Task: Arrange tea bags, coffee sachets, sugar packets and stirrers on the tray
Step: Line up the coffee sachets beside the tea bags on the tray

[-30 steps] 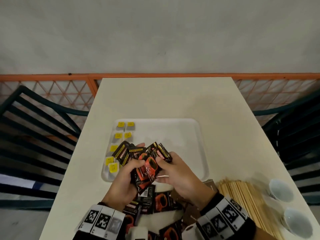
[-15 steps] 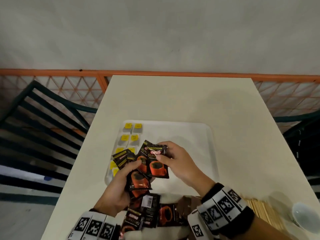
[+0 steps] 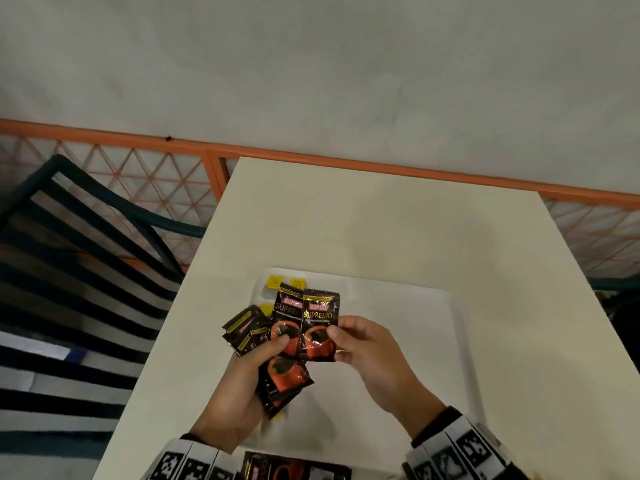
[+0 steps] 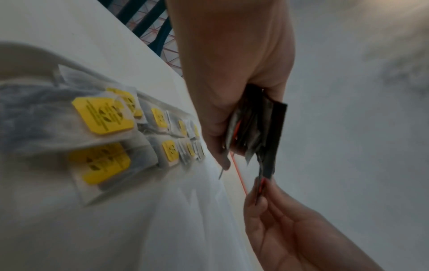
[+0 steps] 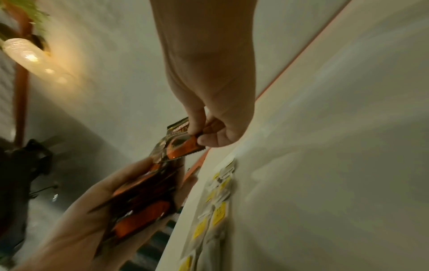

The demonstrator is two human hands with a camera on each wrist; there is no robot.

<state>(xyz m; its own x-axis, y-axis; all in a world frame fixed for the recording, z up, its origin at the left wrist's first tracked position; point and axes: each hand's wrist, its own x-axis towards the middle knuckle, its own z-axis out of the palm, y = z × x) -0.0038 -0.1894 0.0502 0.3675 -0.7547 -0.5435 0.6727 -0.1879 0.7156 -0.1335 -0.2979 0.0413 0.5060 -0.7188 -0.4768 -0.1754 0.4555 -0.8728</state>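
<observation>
My left hand (image 3: 242, 382) grips a fanned stack of black coffee sachets (image 3: 280, 341) with red cups printed on them, held above the left part of the white tray (image 3: 450, 341). My right hand (image 3: 367, 344) pinches one sachet (image 3: 320, 323) at the right edge of the stack, thumb on its front. The left wrist view shows the stack (image 4: 253, 124) edge-on in my left hand (image 4: 232, 82). Tea bags with yellow tags (image 4: 104, 115) lie in two rows along the tray's left side; they appear again as tea bags (image 5: 218, 212) in the right wrist view, below the pinched sachet (image 5: 183, 144).
More black sachets (image 3: 294, 471) lie on the cream table (image 3: 381, 220) at the near edge, between my wrists. A dark metal chair (image 3: 86, 271) stands left of the table, and an orange lattice railing (image 3: 173, 181) runs behind it.
Both hands have lifted the sachets farther over the tray. My right hand has drawn one sachet to the right of the stack. The view has tilted up, so the stirrers and cups are out of sight.
</observation>
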